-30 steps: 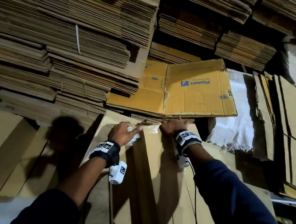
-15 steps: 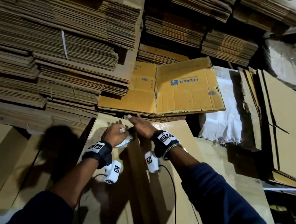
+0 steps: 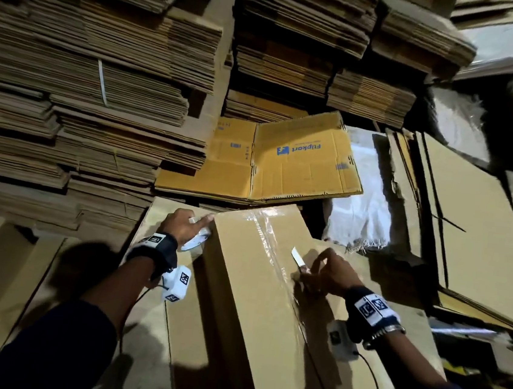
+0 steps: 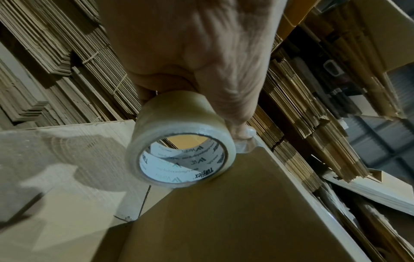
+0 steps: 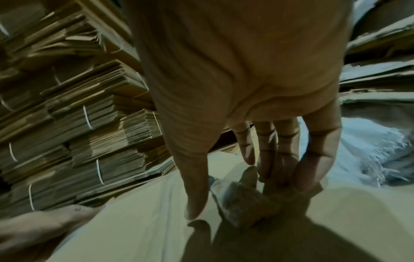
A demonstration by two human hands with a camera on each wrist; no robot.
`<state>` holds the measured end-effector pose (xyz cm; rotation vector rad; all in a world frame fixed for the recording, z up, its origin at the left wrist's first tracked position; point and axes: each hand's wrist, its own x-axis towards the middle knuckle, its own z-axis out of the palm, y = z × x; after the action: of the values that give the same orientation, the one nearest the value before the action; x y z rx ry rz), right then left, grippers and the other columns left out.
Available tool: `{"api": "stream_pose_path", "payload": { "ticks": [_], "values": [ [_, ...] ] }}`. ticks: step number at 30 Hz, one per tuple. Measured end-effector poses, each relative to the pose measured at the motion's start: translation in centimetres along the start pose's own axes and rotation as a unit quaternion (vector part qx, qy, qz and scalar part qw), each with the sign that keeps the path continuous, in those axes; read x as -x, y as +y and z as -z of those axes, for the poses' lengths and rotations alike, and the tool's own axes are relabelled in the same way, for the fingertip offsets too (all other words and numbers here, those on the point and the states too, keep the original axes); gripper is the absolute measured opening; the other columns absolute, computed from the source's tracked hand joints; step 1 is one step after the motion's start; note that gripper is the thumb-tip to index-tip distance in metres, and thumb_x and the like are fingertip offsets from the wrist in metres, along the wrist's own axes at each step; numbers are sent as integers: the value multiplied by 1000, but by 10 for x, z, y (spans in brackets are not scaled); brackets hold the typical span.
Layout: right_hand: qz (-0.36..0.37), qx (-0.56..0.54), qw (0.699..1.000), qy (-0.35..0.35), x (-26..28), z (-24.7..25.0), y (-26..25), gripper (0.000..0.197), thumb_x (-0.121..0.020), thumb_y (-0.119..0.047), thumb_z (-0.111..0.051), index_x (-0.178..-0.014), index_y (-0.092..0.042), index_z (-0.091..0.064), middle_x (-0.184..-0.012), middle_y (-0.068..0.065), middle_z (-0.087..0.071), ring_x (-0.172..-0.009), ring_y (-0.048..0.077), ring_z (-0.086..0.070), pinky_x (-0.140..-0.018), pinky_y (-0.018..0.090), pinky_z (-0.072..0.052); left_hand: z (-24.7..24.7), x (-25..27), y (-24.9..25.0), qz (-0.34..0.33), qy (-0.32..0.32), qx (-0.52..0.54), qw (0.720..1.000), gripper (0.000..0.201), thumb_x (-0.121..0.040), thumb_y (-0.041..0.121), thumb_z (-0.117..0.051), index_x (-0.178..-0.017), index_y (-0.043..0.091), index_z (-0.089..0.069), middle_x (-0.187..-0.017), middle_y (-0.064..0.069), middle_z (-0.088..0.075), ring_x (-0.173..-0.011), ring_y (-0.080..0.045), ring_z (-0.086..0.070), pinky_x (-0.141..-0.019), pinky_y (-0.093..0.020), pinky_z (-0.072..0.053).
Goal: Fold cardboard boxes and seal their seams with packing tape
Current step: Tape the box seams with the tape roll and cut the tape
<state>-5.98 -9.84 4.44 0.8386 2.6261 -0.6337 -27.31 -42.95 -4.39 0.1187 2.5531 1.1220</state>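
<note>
My left hand [image 3: 182, 226] grips the tape roll [image 4: 179, 156], pressed to the box's [image 3: 253, 305] far left corner; core reads "TUFflex". Clear tape [image 3: 270, 243] runs along the box's top seam. My right hand [image 3: 332, 276] pinches a small blade [image 3: 297, 257] over the tape, fingers curled. Behind the box: flat yellow carton [image 3: 299, 164] printed "Flipkart", white sack [image 3: 361, 205] to its right, strapped cardboard stacks [image 3: 102, 83] all round, crowding the box's far end
</note>
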Motion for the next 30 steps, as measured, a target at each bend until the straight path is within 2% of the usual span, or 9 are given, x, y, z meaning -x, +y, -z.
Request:
{"api": "stream_pose_path", "payload": {
  "ticks": [4,8,12,14,16,19,22,25,30],
  "values": [
    [10,-7,1000,20,12,-12,-3,50,-78,-36,-86,-114,-16,-58,-108,9,-73,-95,29,-70,-82,40,-60,-1,10,6,16,-16,-10,1000,68,-86,81,-57,-65,20,-34,-64,-2,-39,-67,-27,-44,-65,-35,-31],
    [40,-36,995,83,25,-19,-31,27,-90,-42,-70,-89,-15,-71,-89,10,-76,-85,30,-71,-69,31,-53,1,18,10,18,-33,-3,999,69,-88,79,-56,-65,19,-33,-64,-2,-37,-66,-25,-41,-65,-36,-30],
    [109,-150,980,76,42,-40,-87,16,-100,-22,-62,-111,-13,-68,-102,7,-74,-83,14,-69,-69,24,-55,-1,14,6,8,-98,37,994,65,-87,78,-61,-68,19,-40,-66,0,-42,-64,-22,-42,-63,-34,-30],
    [144,-181,970,79,40,-53,-121,17,-101,-17,-59,-117,-13,-62,-110,8,-72,-94,21,-69,-84,35,-59,4,12,3,9,-160,80,984,48,-92,59,-68,-79,16,-51,-74,-2,-51,-66,-20,-47,-60,-31,-34],
    [177,-171,965,87,31,-63,-155,10,-100,-13,-58,-110,-13,-55,-107,10,-70,-89,24,-64,-77,35,-50,9,11,-1,17,-217,123,968,24,-101,35,-67,-93,13,-58,-86,-7,-59,-72,-21,-56,-59,-28,-40],
    [194,-147,967,76,15,-77,-190,21,-101,-16,-60,-107,-15,-40,-100,12,-67,-80,25,-58,-67,30,-36,17,7,-9,18,-260,180,949,16,-101,25,-66,-93,12,-61,-87,-8,-63,-73,-20,-61,-58,-24,-44],
    [168,-114,976,80,2,-94,-197,26,-101,-20,-61,-113,-9,-41,-102,20,-68,-87,37,-65,-66,34,-37,18,-5,-19,-8,-266,162,950,25,-94,36,-76,-94,11,-70,-88,-3,-73,-75,-18,-67,-62,-23,-49],
    [146,-56,982,105,3,-105,-196,26,-101,-14,-56,-121,-3,-43,-110,25,-65,-90,42,-65,-67,36,-38,15,-20,-24,-48,-222,47,973,39,-85,53,-81,-78,16,-70,-78,2,-72,-72,-19,-67,-62,-27,-47],
    [154,-1,981,118,5,-110,-197,36,-96,-1,-54,-130,-1,-41,-115,25,-65,-87,40,-66,-69,41,-48,20,-29,-26,-48,-192,-47,979,55,-73,69,-81,-93,20,-70,-101,0,-74,-96,-26,-70,-87,-42,-57]
  ]
}}
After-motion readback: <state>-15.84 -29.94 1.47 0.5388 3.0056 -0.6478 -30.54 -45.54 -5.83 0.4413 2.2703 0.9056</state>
